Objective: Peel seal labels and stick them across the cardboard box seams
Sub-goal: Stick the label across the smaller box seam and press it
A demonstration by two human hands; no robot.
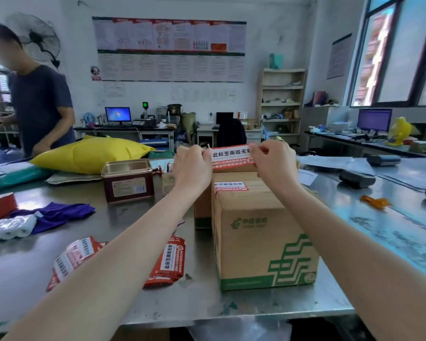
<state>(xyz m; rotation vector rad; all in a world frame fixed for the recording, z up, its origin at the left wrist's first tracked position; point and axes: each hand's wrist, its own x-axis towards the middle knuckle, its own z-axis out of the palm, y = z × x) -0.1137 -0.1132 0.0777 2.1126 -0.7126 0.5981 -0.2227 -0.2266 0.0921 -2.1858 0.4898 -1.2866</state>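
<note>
At nine o'clock of the cardboard box (261,232), spare labels (169,262) lie on the steel table (138,212). Above the box's twelve o'clock edge, the left hand (191,163) and right hand (272,161) pinch opposite ends of a red-and-white seal label (231,157).

The left hand (192,166) and the right hand (272,163) cover both ends of the seal label (231,157), so its last characters are hidden and the grip of the fingertips cannot be seen. The small print on its red band is too blurred to read. Behind the hands, at 12 o'clock, the far top edge of the cardboard box (261,232) is hidden. The left forearm covers part of the label sheets (169,260) at 8 o'clock. Both elbows are cut off by the bottom edge. The wall posters (170,49) are perhaps notices, but unreadable.
</note>
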